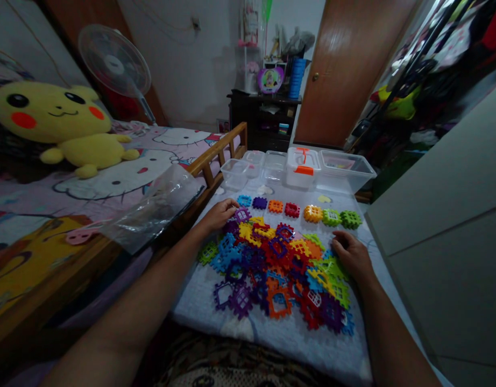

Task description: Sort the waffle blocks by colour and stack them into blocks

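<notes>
My left hand (221, 214) is at the far left of the pile, its fingers closed at the edge of a purple interlocking plastic block (242, 215) with a window pattern. My right hand (352, 253) rests at the pile's right side, fingers loosely apart, beside lime green pieces (340, 290); nothing shows in it. Between the hands spreads a heap of notched blocks (272, 258) in many colours. Behind it runs a row sorted by colour: light blue (244, 200), dark blue (260, 202), orange (275, 206), red (292, 209), yellow (313, 213), lime (332, 217) and dark green (351, 219).
Clear plastic bins (234, 173) line the table's far edge, with an orange-handled lidded box (300, 177) among them. A wooden bed rail (215, 166) borders the left. On the bed lie a clear plastic bag (151, 209) and a yellow plush toy (82, 123). A pale cabinet (445, 215) stands right.
</notes>
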### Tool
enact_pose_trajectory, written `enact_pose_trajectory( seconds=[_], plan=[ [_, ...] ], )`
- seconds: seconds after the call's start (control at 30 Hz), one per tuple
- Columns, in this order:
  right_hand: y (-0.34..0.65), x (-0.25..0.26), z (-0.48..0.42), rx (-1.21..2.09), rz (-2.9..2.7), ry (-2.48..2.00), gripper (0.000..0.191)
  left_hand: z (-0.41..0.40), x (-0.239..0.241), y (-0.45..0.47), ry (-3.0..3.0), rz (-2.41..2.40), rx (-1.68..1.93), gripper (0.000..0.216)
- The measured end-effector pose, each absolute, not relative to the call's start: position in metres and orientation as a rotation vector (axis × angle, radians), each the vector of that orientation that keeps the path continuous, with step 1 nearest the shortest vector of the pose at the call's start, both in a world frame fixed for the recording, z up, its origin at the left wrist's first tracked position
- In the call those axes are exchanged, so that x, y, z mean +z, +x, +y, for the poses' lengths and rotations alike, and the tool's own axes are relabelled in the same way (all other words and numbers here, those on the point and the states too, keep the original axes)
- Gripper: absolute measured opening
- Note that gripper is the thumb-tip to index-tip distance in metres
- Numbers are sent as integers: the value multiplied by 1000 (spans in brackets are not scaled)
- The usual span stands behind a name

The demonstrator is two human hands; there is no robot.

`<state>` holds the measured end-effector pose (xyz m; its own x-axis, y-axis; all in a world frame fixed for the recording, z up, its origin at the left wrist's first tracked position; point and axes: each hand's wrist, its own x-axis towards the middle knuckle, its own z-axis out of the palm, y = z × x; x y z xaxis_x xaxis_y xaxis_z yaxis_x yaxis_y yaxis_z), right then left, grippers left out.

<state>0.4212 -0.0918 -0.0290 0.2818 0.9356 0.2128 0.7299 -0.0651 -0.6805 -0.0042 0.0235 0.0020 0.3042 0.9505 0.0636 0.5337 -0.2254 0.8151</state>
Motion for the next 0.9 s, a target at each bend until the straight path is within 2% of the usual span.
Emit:
enact_pose_trajectory(
  seconds=[0.27, 0.4, 0.9],
  plan=[
    [421, -28, -92, 374, -1517, -1864, 48, 30, 10, 14, 2009, 1282, 701, 33],
    [421, -28, -92, 390, -1512, -1862, 50, 34, 8, 22, 2134, 1349, 553, 35],
    [424, -32, -91, 372, -1483, -1869, 45, 3, 19, -34, 2117, 1364, 304, 36]
  ],
)
